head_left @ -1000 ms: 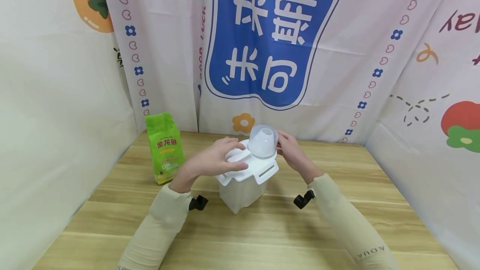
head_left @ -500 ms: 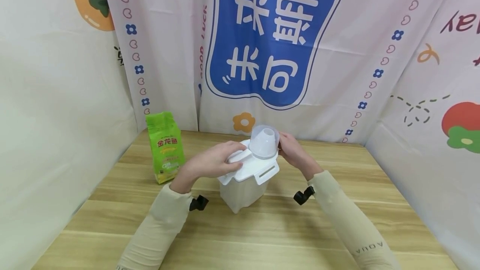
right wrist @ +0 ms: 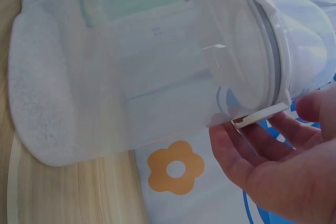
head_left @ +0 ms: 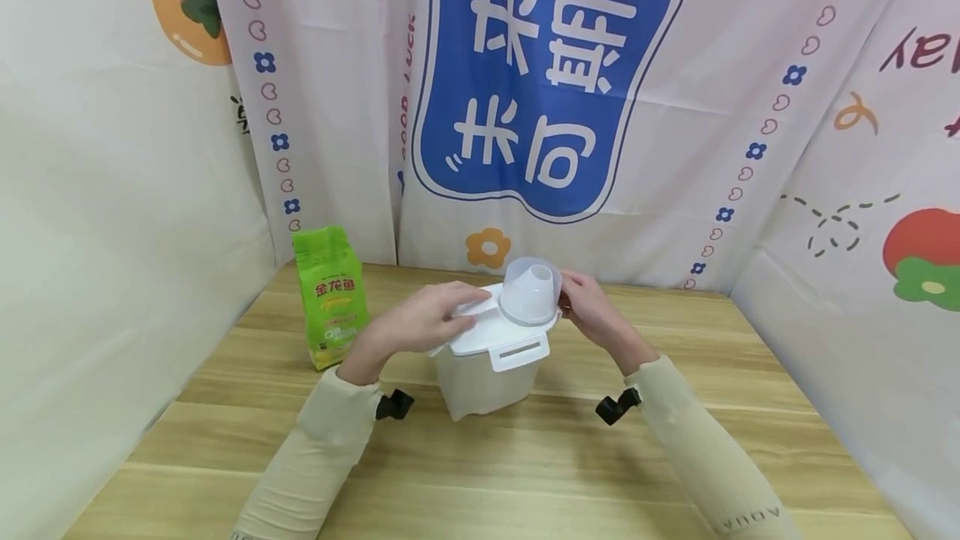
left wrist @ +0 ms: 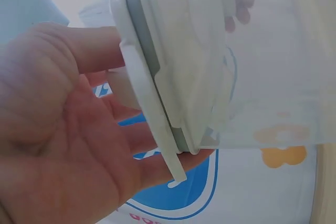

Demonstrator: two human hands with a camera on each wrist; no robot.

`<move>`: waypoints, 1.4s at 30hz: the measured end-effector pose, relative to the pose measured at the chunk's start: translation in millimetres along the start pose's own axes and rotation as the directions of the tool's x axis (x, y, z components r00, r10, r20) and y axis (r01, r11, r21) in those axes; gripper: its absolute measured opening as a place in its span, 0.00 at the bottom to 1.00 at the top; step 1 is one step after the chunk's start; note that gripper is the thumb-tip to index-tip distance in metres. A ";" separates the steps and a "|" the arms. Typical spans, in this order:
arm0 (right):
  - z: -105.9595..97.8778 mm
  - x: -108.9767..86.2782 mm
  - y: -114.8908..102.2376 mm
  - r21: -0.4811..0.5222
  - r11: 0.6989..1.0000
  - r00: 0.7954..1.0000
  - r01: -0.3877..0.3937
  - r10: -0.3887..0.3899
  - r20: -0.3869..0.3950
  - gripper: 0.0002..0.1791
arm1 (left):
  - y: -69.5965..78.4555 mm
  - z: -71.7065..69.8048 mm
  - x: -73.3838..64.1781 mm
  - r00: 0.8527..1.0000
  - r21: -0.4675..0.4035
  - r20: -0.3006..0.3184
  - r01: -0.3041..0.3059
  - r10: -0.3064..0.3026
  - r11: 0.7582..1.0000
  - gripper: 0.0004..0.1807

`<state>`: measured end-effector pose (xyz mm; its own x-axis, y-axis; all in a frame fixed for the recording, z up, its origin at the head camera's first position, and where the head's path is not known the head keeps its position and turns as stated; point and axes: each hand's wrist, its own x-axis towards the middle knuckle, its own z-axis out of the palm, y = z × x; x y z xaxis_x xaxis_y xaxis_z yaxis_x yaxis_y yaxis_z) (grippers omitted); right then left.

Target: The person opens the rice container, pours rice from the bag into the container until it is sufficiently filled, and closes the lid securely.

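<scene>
A translucent storage container (head_left: 487,390) stands on the table under a white lid (head_left: 480,338). A clear domed cup (head_left: 528,298) sits over a spout on the lid. My left hand (head_left: 420,319) grips the lid from its left side, thumb toward me and fingers across the far side. At the lid's right far side, my right hand (head_left: 592,308) curls its fingers around a latch flap (right wrist: 262,115), thumb near the cup. Another flap (head_left: 517,363) hangs tilted outward at the front. White grainy contents (right wrist: 42,87) lie in the container's bottom.
A green bag (head_left: 332,298) with red lettering stands upright at the back left of the wooden table (head_left: 465,482). Printed cloth (head_left: 675,148) hangs behind the table and along both sides.
The container has turned a little, so its front flap now faces more toward me. Both hands stay on the lid; my right hand has shifted slightly right.
</scene>
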<state>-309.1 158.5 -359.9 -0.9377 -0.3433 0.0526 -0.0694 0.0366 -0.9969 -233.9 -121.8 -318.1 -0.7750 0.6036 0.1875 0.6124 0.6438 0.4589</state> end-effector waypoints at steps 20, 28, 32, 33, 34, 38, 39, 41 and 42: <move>-2.1 -37.2 -2.5 -0.131 0.991 0.999 0.038 -0.034 0.038 0.23 | -11.0 3.6 8.2 0.990 -0.044 -0.123 0.070 -0.075 0.997 0.17; 2.1 -55.0 -4.9 -0.150 0.984 0.989 0.100 -0.082 0.120 0.22 | -18.9 1.7 6.6 0.994 -0.062 -0.108 0.018 -0.024 0.998 0.17; 6.6 -64.2 -6.2 -0.170 0.977 0.982 0.127 -0.099 0.160 0.20 | -26.1 3.2 7.1 0.996 -0.122 -0.093 -0.023 0.012 0.992 0.19; 7.2 -66.1 -5.9 -0.174 0.976 0.981 0.130 -0.101 0.169 0.20 | -28.1 4.2 7.5 0.996 -0.134 -0.093 -0.032 0.019 0.990 0.19; 7.9 -67.5 -5.5 -0.178 0.975 0.979 0.134 -0.102 0.178 0.20 | -29.8 4.8 7.7 0.995 -0.147 -0.094 -0.037 0.024 0.988 0.20; 9.4 -70.9 -3.4 -0.180 0.975 0.978 0.131 -0.097 0.187 0.20 | -35.2 6.8 8.7 0.994 -0.169 -0.108 -0.050 0.032 0.984 0.20; 9.2 -71.0 -2.6 -0.180 0.975 0.978 0.128 -0.095 0.184 0.20 | -35.5 6.9 8.8 0.993 -0.171 -0.111 -0.049 0.031 0.984 0.20; 9.1 -71.0 -1.7 -0.181 0.976 0.980 0.124 -0.092 0.178 0.20 | -36.3 7.1 9.2 0.993 -0.173 -0.114 -0.049 0.029 0.984 0.20; 9.0 -70.8 -1.1 -0.182 0.976 0.980 0.121 -0.089 0.176 0.20 | -36.1 7.0 9.3 0.993 -0.176 -0.113 -0.046 0.026 0.983 0.19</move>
<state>-239.6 174.4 -363.1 -0.8534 -0.5047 0.1301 -0.2432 0.1648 -0.9559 -262.1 -136.2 -339.0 -0.7712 0.5632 0.2968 0.6105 0.5221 0.5956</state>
